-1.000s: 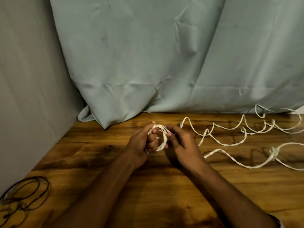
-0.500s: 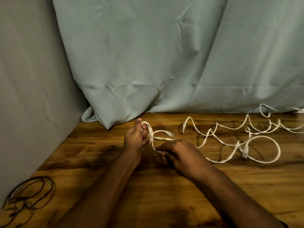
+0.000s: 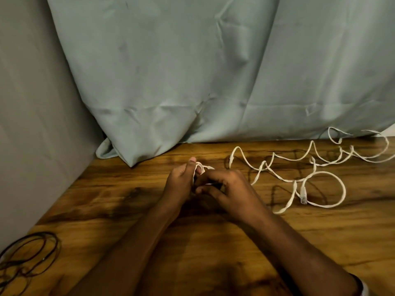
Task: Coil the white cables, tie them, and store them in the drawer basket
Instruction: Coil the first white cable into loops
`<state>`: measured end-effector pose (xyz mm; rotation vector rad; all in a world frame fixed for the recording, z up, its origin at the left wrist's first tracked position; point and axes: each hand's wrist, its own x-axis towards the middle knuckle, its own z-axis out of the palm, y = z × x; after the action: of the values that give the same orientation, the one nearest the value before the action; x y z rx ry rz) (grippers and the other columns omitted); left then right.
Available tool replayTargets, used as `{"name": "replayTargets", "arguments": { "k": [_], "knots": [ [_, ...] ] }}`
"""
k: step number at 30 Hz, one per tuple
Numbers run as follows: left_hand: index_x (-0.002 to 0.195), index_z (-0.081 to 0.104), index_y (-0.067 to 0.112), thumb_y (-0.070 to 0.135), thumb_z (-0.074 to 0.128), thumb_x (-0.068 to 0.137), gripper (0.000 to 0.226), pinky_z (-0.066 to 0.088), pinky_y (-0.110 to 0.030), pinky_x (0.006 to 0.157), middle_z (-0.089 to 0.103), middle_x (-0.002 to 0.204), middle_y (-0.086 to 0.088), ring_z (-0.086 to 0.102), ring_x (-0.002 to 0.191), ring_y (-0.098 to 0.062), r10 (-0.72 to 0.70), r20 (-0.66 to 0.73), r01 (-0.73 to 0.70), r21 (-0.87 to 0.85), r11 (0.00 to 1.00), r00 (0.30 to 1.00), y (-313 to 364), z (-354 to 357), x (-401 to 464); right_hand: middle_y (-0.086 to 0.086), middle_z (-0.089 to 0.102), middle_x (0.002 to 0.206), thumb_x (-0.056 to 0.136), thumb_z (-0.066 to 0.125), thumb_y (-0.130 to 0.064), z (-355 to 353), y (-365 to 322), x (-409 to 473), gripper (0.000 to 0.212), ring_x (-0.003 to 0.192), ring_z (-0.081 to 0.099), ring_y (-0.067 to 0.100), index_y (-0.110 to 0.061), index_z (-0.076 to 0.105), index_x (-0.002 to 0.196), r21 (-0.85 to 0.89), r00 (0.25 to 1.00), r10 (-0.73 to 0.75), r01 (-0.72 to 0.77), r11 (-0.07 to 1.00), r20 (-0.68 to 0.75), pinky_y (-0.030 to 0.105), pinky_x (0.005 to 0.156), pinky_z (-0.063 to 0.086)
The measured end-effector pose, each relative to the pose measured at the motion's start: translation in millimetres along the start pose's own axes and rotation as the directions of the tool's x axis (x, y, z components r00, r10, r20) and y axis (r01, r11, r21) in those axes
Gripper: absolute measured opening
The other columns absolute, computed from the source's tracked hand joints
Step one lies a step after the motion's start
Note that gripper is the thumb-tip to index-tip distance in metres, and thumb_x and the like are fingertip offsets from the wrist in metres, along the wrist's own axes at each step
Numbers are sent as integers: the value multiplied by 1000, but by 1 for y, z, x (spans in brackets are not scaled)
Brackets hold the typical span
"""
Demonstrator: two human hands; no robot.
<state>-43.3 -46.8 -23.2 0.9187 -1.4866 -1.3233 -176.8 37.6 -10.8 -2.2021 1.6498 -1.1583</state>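
White flat cable (image 3: 320, 178) was the thing at stake in the head view, and the risk lay in the small coil (image 3: 199, 167) pinched at the left hand's (image 3: 179, 184) thumb: those few turns were tight and springy-looking, so any slackening of the pinch would likely have let them spring open. The left hand was clenched on that coil, thumb up; the right hand (image 3: 226, 189), touching the left, was curled over the cable just below the coil, though its fingers hid exactly how it gripped. A second hazard sat to the right of the right hand, where the loose length ran in kinks and crossed itself in one round loop around a plug end (image 3: 303, 196); pulled in carelessly, that crossing could have snagged into a knot. Thin, ribbon-like and pale, the cable trailed away along the wooden table (image 3: 128, 210) towards the grey-green curtain (image 3: 171, 71). No drawer basket was in sight.
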Motion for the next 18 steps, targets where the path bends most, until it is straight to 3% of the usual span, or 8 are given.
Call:
{"name": "replayTargets", "arguments": {
  "k": [4, 7, 10, 13, 18],
  "knots": [
    [56, 61, 21, 49, 42, 103, 58, 34, -21, 46, 47, 48, -3, 45, 44, -15, -33, 134, 30, 20, 999, 990, 3, 0, -9, -19, 72, 99, 87, 80, -27, 0, 0, 0, 17, 94, 66, -1, -34, 72, 101, 60, 998, 51, -48, 997, -48, 39, 80, 59],
    [70, 65, 14, 47, 44, 103, 51, 41, -21, 47, 50, 55, -8, 52, 47, -16, -55, 214, 59, -12, 998, 975, 7, 2, -12, -18, 69, 98, 82, 84, -29, -2, 1, 1, 23, 93, 66, 2, -35, 70, 98, 64, 994, 41, -35, 997, -103, 42, 78, 59],
    [79, 66, 15, 35, 47, 104, 36, 33, -19, 42, 41, 49, 1, 41, 41, -11, -81, 298, 117, -105, 987, 951, 8, 6, -13, -19, 64, 97, 81, 83, -32, -8, 5, 3, 22, 92, 63, 2, -33, 68, 97, 52, 989, 16, -9, 999, -144, 35, 77, 57],
    [77, 67, 16, 24, 47, 103, 34, 26, -16, 37, 31, 47, 6, 29, 38, -6, -118, 326, 177, -159, 971, 938, 9, 7, -13, -17, 58, 89, 88, 78, -39, -11, 9, 3, 21, 85, 57, 2, -34, 61, 99, -54, 996, -6, 1, 999, -88, 30, 70, 50],
    [88, 61, 12, 31, 44, 104, 30, 23, -15, 34, 35, 47, 9, 27, 35, -3, -145, 337, 210, -168, 963, 930, 10, 4, -13, -18, 57, 97, 95, 64, -51, -11, 10, 2, 20, 89, 55, 0, -36, 53, 104, -77, 1000, -14, 13, 997, -12, 31, 72, 49]
  ]
}}
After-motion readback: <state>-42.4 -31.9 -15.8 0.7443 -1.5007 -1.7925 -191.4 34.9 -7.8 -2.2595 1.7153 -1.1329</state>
